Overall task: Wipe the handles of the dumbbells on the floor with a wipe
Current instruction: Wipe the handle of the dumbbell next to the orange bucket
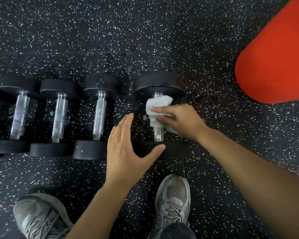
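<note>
Several black dumbbells with knurled silver handles lie side by side on the speckled floor. My right hand (178,120) presses a white wipe (156,107) around the handle of the rightmost dumbbell (158,85); only the handle's lower end shows under the wipe. My left hand (126,152) is flat with fingers apart, over the near weight of that same dumbbell, holding nothing. Left of it lie a third dumbbell (99,114), another dumbbell (60,116) and the leftmost full dumbbell (20,114).
A large red padded object (274,54) fills the right upper corner. My two grey shoes (173,199) stand on the black speckled rubber floor (128,31) just in front of the dumbbell row.
</note>
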`<act>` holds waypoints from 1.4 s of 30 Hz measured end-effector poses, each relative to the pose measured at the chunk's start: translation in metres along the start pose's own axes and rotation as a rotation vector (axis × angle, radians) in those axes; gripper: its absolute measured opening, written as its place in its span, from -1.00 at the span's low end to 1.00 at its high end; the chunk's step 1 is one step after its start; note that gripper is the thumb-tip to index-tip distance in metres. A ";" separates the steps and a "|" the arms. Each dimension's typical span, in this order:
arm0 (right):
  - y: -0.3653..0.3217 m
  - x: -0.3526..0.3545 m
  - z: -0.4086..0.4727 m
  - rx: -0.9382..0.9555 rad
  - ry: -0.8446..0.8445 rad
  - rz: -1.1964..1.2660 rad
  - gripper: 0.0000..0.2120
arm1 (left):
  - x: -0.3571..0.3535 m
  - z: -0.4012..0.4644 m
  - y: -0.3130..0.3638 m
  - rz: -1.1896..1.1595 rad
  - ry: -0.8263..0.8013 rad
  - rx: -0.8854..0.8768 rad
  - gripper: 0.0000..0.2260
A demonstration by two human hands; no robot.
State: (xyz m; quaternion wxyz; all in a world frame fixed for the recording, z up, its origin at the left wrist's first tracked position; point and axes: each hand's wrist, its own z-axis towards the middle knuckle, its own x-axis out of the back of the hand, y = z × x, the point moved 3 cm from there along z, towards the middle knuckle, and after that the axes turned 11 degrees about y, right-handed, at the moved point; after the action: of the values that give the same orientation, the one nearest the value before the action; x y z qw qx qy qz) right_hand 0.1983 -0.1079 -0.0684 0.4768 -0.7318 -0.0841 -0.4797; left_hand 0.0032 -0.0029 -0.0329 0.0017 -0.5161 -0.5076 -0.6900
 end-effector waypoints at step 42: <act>-0.013 -0.012 0.027 0.047 0.233 0.022 -0.72 | 0.028 0.007 -0.015 0.049 0.069 -0.055 -0.16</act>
State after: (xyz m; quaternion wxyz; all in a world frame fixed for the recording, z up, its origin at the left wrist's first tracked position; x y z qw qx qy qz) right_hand 0.2012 -0.0761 -0.0725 0.5055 -0.6606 -0.0312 -0.5542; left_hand -0.0131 0.0235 -0.0241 0.0217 -0.5040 -0.4753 -0.7209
